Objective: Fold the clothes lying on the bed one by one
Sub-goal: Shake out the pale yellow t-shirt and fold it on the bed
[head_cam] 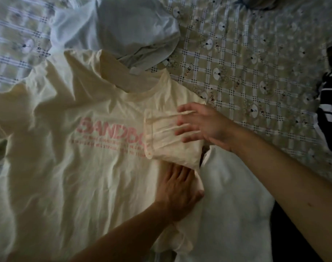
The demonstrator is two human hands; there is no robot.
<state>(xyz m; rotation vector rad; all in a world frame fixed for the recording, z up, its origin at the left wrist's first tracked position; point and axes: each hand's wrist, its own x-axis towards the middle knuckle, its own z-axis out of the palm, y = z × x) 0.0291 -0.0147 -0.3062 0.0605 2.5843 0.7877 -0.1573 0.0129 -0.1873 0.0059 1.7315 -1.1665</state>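
Head view showed a cream shirt (pixel 76 167) spread face up on the bed (pixel 246 63), its pink print uppermost. One sleeve (pixel 167 146) lay turned in across the chest, covering the end of the print. The right hand (pixel 205 125) rested flat on that sleeve, fingers straight and a little spread, pinching nothing. The left hand (pixel 178 188) lay palm down just below, on the shirt's side edge, fingers straight and close together, pressing the cloth.

The step in hand looked like the first side fold of this shirt, with the sleeve tucked in and the crease being set. The far sleeve and side lay unfolded and wrinkled.

Next, the pressed side probably wanted smoothing down to the hem, then the opposite sleeve and side brought in to match, before the body was doubled up.

A white garment (pixel 231 205) lay partly under the shirt's edge. A pale grey one (pixel 135 29) sat crumpled beyond the collar, and a striped one (pixel 329 110) lay at the far right.
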